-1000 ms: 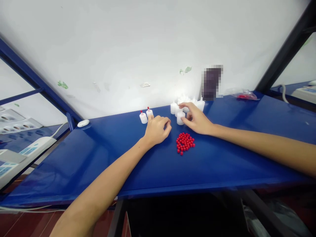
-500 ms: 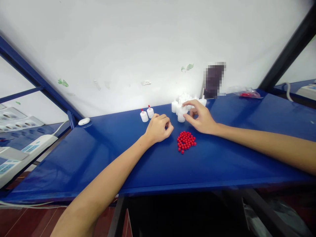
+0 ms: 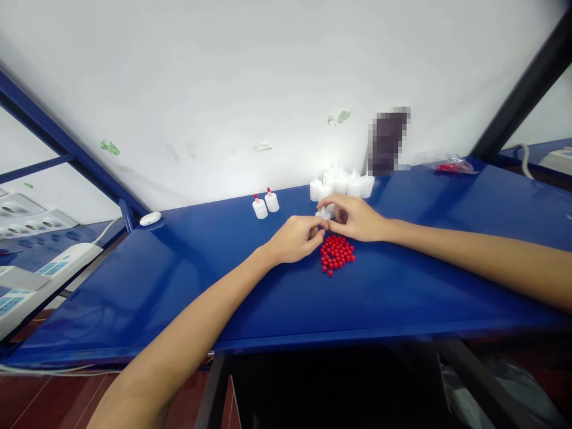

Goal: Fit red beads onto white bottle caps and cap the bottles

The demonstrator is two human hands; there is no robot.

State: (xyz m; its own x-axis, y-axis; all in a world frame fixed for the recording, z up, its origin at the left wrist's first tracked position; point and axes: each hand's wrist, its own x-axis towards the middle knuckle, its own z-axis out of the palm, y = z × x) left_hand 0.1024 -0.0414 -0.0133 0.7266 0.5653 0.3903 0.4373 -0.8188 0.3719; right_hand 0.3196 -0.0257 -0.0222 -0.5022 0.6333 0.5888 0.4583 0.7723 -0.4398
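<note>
A small white plastic bottle (image 3: 322, 214) with a narrow nozzle is between my two hands, its lower part hidden by fingers. My right hand (image 3: 356, 218) grips it from the right, index finger arched over and thumb below. From the left, my left hand (image 3: 297, 239) closes its curled fingers against the same bottle, and the fingertips of both hands meet there. Just below the hands lies a loose pile of small red caps (image 3: 338, 252). Behind them stands a cluster of white bottles (image 3: 342, 182). Two bottles with red tips (image 3: 271, 203) stand apart to the left.
The blue table (image 3: 187, 280) runs along a white wall (image 3: 214, 89). A white oval object (image 3: 151, 218) lies at the left, near power strips (image 3: 67, 262). At the back right is a clear plastic bag (image 3: 451, 165) with red contents. Blue frame posts flank the table.
My right hand has drawn a white bottle from the front of the cluster toward me and slightly left. My left hand has moved right to meet it.
</note>
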